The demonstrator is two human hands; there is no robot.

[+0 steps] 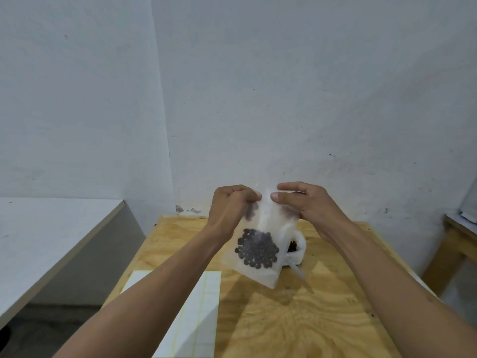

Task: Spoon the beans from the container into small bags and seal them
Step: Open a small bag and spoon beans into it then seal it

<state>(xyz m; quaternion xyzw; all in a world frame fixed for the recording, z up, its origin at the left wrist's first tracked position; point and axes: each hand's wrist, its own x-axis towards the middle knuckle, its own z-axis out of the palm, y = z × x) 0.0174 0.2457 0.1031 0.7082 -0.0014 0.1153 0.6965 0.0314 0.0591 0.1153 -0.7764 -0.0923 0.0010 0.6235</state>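
Both hands, left [232, 205] and right [302, 200], pinch the bag's [260, 244] top edge above the bench's [322, 319] far end. It looks light and floppy, its beans [256, 250] sagging; the top strip is probably the best hold.

Views: I have one, the head camera.
Position: worn on the person's head, above the near edge of the plywood table [322, 319].
Facing: forward and slightly down; the white wall [284, 86] fills my upper frame.
Nearness: close; both forearms enter from the bottom corners.
Lens: wide-angle; edges bend.
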